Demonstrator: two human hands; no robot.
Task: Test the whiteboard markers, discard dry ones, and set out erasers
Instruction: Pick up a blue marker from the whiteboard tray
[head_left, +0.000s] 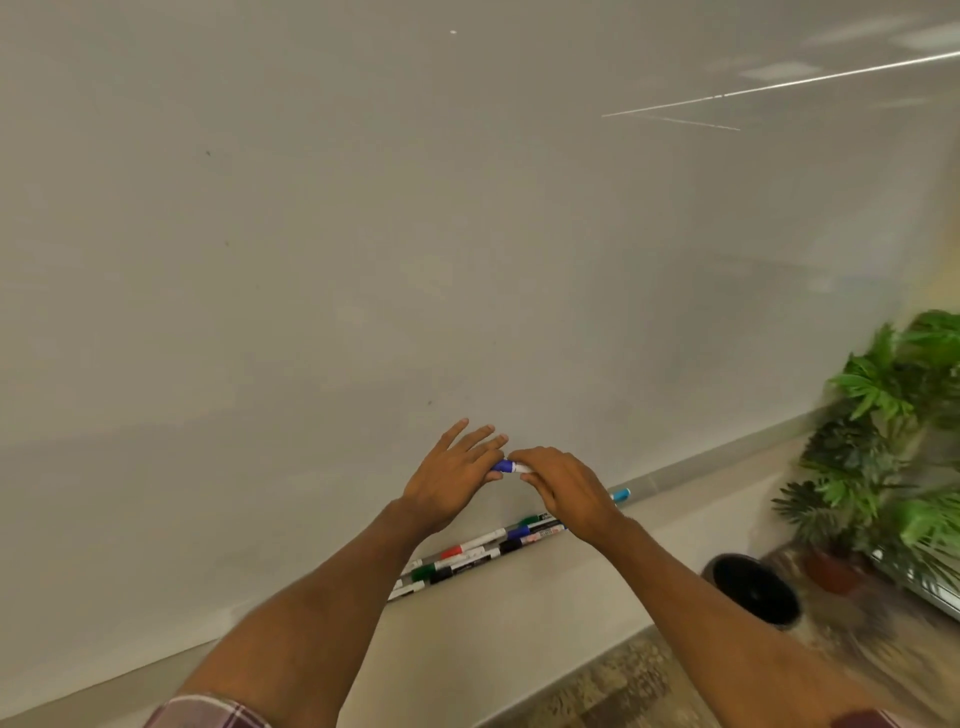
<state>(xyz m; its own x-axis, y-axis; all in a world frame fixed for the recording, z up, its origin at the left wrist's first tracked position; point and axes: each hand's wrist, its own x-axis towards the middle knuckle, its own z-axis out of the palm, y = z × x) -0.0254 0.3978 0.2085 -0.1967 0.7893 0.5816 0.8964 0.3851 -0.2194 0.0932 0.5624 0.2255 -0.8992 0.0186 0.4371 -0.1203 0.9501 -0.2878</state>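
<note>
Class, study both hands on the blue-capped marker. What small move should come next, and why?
Probably pull the cap off. The left hand pinches the blue marker at its cap end, the right hand grips its white barrel, the cap is on, and the whiteboard in front shows no test stroke.

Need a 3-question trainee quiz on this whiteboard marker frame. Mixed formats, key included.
1. Multiple choice: what colour is the cap of the marker held between the left hand and the right hand? A red, B blue, C green.
2. True or false: the whiteboard is covered in fresh writing.
3. Short answer: what stands on the floor just left of the potted plants?

Key: 1 B. 2 False. 3 A black bin.
</note>
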